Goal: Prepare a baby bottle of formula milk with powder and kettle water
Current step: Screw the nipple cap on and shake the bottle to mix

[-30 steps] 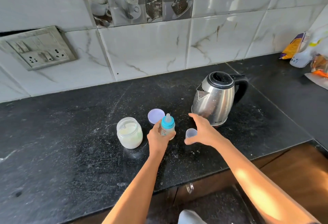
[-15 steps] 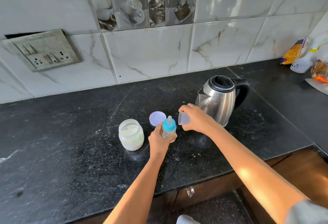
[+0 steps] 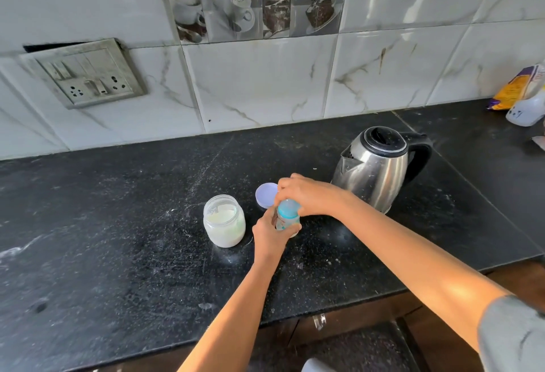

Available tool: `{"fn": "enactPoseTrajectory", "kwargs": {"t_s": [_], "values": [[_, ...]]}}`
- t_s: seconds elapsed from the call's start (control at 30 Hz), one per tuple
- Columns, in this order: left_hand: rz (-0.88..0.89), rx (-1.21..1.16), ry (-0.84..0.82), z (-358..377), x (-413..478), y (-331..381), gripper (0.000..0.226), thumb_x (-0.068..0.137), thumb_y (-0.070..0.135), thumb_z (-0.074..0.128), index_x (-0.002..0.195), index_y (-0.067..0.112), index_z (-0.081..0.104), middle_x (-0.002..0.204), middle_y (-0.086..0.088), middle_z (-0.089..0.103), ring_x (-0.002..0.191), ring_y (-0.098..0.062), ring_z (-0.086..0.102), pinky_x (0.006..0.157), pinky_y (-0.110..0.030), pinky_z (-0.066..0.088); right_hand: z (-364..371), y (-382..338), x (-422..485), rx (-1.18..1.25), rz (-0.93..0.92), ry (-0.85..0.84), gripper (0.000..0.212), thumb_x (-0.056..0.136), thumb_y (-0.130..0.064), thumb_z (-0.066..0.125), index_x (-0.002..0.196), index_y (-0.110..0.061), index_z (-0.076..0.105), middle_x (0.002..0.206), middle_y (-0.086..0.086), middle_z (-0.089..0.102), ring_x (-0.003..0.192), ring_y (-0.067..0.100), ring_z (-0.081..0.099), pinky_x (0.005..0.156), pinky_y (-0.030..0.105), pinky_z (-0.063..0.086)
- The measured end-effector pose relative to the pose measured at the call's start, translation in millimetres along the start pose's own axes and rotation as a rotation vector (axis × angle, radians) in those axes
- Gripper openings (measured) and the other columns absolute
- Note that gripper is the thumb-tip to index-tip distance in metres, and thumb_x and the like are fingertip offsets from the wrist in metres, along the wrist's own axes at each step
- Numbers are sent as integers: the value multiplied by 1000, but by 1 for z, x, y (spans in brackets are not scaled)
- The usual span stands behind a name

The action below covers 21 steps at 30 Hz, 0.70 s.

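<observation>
Bottle [image 3: 286, 221] in left hand [image 3: 269, 236] grip around its body, right hand [image 3: 311, 197] grip around clear cap [image 3: 289, 204] atop it.

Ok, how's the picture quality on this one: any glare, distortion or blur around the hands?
Head view: wide-angle bending curves the joints of the wall tiles and the countertop edge; sun patches on the upper-right tiles and the right forearm; bright reflections on the kettle; the bottle gripped by the left hand and the clear cap held over it by the right hand look slightly soft, yet readable.
</observation>
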State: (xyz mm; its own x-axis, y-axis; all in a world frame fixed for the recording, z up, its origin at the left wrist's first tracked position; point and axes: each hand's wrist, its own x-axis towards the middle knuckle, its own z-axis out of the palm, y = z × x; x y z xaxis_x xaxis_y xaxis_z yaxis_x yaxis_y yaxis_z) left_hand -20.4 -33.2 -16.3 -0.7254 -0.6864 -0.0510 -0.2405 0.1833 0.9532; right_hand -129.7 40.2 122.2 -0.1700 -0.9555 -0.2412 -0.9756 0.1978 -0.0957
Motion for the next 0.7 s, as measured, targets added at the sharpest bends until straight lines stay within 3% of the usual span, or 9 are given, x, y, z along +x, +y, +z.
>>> {"fn": "enactPoseTrajectory", "kwargs": {"t_s": [0.13,0.2,0.3,0.57,0.7], "values": [[-3,-33,13,0,-2,2,49,64,25,86,104,38,61,92,21,68,88,8,62,72,-8,46,4,6,5,133,9,-46,50,79,3,64,123,-20,59,123,2,53,102,14,43,87,37,45],[2,-40,21,1,-3,2,49,64,25,86,100,44,57,90,24,67,87,10,62,70,-5,44,3,11,7,176,-22,-87,48,77,-1,67,122,-17,56,117,2,51,99,12,37,82,34,42],[-2,-50,21,2,-3,1,51,65,27,85,108,38,60,90,25,67,88,9,62,72,-7,46,6,14,13,183,-30,-96,45,75,-11,72,116,-13,53,102,-2,42,92,13,38,69,30,36],[19,-73,28,4,-6,2,51,65,26,83,111,38,62,90,24,69,85,3,66,73,-14,50,30,10,14,237,129,86,45,72,-26,75,99,-17,41,95,2,42,81,25,54,56,31,35],[7,-80,23,3,-7,4,51,65,24,84,106,45,61,90,23,70,87,3,66,76,-20,52,41,8,11,254,160,171,55,72,-29,74,113,-20,39,98,2,42,76,23,54,56,33,39]]}}
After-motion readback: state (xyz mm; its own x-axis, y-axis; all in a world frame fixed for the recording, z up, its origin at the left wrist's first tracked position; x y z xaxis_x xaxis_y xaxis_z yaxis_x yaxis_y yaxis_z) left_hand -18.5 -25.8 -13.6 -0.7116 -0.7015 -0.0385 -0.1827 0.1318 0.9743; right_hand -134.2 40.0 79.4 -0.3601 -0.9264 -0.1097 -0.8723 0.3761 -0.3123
